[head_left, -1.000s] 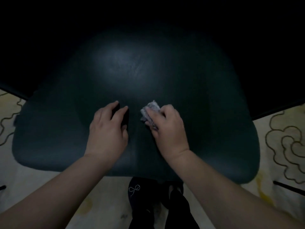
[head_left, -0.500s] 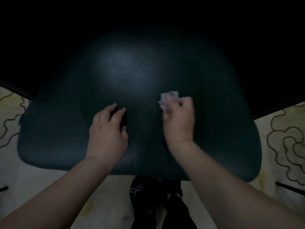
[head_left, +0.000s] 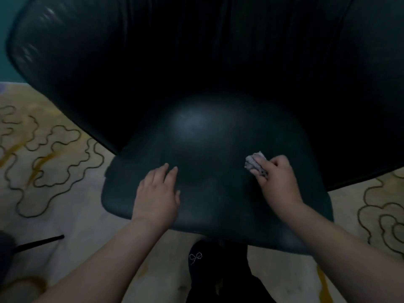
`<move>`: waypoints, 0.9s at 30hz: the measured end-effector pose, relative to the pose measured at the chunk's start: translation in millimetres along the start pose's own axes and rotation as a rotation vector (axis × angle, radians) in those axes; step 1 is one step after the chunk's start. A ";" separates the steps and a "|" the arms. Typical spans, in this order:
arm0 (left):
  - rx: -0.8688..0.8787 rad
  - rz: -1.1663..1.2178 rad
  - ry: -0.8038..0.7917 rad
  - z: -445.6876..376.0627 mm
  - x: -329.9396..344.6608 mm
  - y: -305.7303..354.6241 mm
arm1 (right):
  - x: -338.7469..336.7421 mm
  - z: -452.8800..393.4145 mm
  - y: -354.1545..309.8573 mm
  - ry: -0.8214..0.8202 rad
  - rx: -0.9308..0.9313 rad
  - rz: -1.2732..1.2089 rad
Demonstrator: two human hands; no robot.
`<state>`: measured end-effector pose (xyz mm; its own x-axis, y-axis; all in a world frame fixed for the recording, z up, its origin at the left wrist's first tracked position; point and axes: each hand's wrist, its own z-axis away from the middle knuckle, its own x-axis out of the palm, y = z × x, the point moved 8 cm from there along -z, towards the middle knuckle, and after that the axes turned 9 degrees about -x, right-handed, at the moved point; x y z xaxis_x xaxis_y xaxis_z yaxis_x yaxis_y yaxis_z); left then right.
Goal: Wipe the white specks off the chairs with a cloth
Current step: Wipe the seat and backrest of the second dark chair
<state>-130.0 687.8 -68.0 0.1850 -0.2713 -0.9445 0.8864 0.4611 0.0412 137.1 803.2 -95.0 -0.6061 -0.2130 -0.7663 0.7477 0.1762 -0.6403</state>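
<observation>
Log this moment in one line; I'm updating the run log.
right hand: presses cloth on chair seat | left hand: flat on seat

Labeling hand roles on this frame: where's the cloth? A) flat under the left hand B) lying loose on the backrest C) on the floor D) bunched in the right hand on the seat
D: the right hand pinches the crumpled cloth against the seat, while the left hand rests flat with nothing in it.
</observation>
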 end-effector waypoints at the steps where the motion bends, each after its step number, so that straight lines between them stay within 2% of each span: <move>1: -0.010 -0.004 0.003 6.1 -14.8 -1.4 | -11.7 -0.7 -18.4 0.008 -0.014 0.001; 4: -0.002 -0.040 0.018 27.2 -61.2 -1.7 | -43.4 -0.4 -75.0 0.009 -0.047 -0.067; 8: 0.040 -0.113 0.041 52.0 -118.3 2.1 | -80.7 7.0 -139.8 -0.049 -0.178 -0.026; 15: 0.019 -0.115 0.073 71.6 -189.0 -8.9 | -131.2 6.8 -186.7 -0.040 -0.134 -0.120; 21: -0.021 -0.054 0.103 58.5 -229.8 -56.2 | -122.5 -1.1 -220.3 -0.032 -0.083 -0.171; 27: -0.028 0.025 0.149 13.2 -267.0 -137.7 | -77.1 -20.4 -273.6 0.052 -0.002 -0.221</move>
<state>-295.9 685.6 182.8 0.1401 -0.1320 -0.9813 0.8696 0.4904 0.0582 -26.3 791.0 138.2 -0.7682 -0.1965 -0.6093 0.5948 0.1330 -0.7928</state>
